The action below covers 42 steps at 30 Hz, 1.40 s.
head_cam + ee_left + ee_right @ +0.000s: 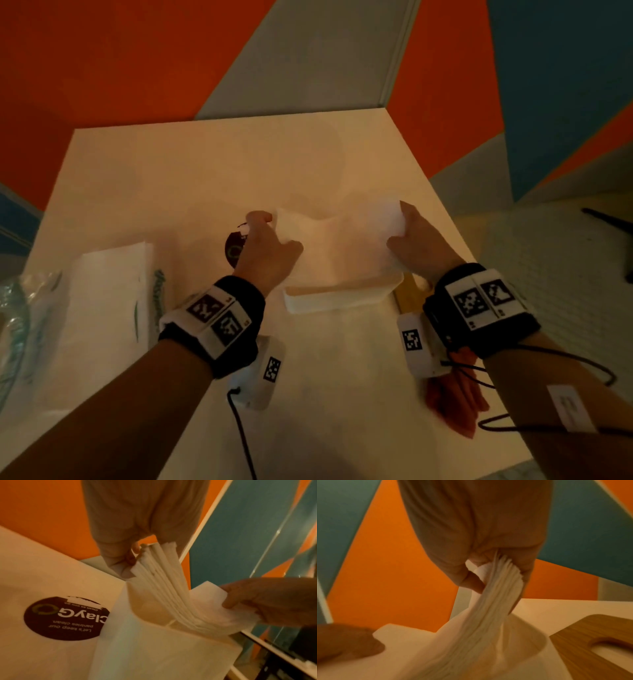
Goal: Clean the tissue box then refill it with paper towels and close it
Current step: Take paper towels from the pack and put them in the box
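Observation:
A white open-topped tissue box point(337, 298) stands on the white table point(212, 161) in front of me. A stack of white paper towels point(334, 236) sags in its middle over the box. My left hand point(265, 240) grips the stack's left end point(154, 566), and my right hand point(416, 236) grips its right end point(496, 577). The stack's bent middle dips into the box's opening point(150, 609). The wooden lid point(594, 645) with its oblong slot lies flat just right of the box.
An opened plastic pack of paper towels point(102, 291) lies at the table's left. A dark round sticker point(67, 618) is on the tabletop left of the box. A reddish cloth point(455, 404) lies under my right wrist. Orange and teal walls stand behind the table.

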### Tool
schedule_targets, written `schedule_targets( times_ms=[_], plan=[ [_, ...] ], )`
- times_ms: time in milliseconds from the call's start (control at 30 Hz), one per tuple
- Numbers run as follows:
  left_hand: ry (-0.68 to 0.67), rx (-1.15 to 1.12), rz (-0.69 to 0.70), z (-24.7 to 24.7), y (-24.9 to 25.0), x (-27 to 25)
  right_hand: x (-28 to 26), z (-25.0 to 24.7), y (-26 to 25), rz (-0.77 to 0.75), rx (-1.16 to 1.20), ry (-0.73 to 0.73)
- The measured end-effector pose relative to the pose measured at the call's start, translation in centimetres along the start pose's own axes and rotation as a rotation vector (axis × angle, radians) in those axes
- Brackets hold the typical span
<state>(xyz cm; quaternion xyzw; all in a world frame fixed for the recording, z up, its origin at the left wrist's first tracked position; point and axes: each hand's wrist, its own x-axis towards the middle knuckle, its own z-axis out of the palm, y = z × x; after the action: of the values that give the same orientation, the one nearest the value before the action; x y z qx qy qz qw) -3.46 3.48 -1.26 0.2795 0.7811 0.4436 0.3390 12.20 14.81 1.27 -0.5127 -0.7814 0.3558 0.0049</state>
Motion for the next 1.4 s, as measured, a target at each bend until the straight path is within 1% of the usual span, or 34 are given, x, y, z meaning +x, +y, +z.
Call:
schedule_targets(
  times_ms=[100, 200, 367, 467, 633, 733, 800, 833, 867, 900, 933, 967, 1033, 1067, 1100, 1167, 1200, 1233, 1300, 1333, 1367, 1400],
  plan=[
    [0.053, 0.102, 0.057, 0.9, -0.4, -0.6, 0.8, 0.5, 0.7, -0.021, -0.133, -0.018],
    [0.083, 0.343, 0.121, 2.0, -0.4, -0.4, 0.9, 0.7, 0.7, -0.102, -0.257, -0.017],
    [0.005, 0.728, 0.206, 3.7, -0.9, 0.3, 1.0, 0.7, 0.6, -0.230, -0.667, -0.001],
    [0.010, 0.875, 0.242, 4.0, -1.4, 0.7, 1.8, 1.5, 1.0, -0.273, -0.834, -0.013],
    [0.007, 1.107, 0.246, 4.2, -1.5, 0.8, 2.8, 2.8, 2.4, -0.320, -0.977, -0.003],
    [-0.014, 1.365, 0.280, 4.2, -0.9, 0.9, 2.7, 3.1, 2.9, -0.398, -0.952, 0.137],
    [-0.014, 1.461, 0.293, 4.2, -0.3, 0.9, 2.6, 2.7, 2.8, -0.489, -0.912, 0.193],
    [0.007, 1.467, 0.322, 4.2, -0.1, 0.9, 2.6, 2.3, 2.7, -0.537, -0.905, 0.179],
    [0.031, 1.475, 0.358, 4.3, 0.3, 0.7, 2.8, 2.0, 2.7, -0.574, -0.912, 0.126],
    [0.055, 1.476, 0.405, 4.6, 0.5, 0.4, 2.7, 1.8, 2.6, -0.579, -0.942, 0.045],
    [0.032, 1.476, 0.437, 4.8, 0.8, 0.0, 3.1, 1.6, 2.9, -0.555, -1.009, -0.040],
    [-0.033, 1.480, 0.458, 5.1, 0.7, -0.1, 3.3, 1.3, 3.1, -0.514, -1.073, -0.101],
    [-0.152, 1.529, 0.424, 5.2, 0.9, 0.2, 3.6, 0.4, 3.3, -0.471, -1.123, -0.155],
    [-0.179, 1.567, 0.355, 4.6, 0.6, 0.2, 3.5, 0.9, 3.0, -0.473, -1.106, -0.149],
    [-0.120, 1.546, 0.278, 0.1, -1.7, 0.2, 3.8, 3.8, -1.0, -0.569, -1.167, -0.149],
    [-0.127, 1.508, 0.251, 0.6, -1.6, 0.7, 3.6, 3.4, -1.1, -0.531, -1.190, -0.145],
    [-0.106, 1.421, 0.234, 0.6, -1.5, 0.6, 3.6, 3.4, -1.2, -0.518, -1.182, -0.172],
    [-0.094, 1.260, 0.234, 0.6, -1.8, 0.4, 3.7, 3.4, -1.0, -0.497, -1.164, -0.174],
    [0.021, 0.830, 0.305, 0.2, -1.9, -0.6, 3.5, 2.9, -0.6, -0.458, -1.032, -0.155],
    [0.114, 0.623, 0.365, -0.4, -2.1, -1.1, 3.1, 2.4, -0.6, -0.432, -0.927, -0.127],
    [0.188, 0.465, 0.375, -1.3, -2.4, -1.8, 2.7, 2.0, -0.6, -0.446, -0.832, -0.076],
    [0.246, 0.358, 0.336, -2.5, -3.0, -2.4, 2.1, 1.7, -0.8, -0.481, -0.742, -0.023]
  ],
)
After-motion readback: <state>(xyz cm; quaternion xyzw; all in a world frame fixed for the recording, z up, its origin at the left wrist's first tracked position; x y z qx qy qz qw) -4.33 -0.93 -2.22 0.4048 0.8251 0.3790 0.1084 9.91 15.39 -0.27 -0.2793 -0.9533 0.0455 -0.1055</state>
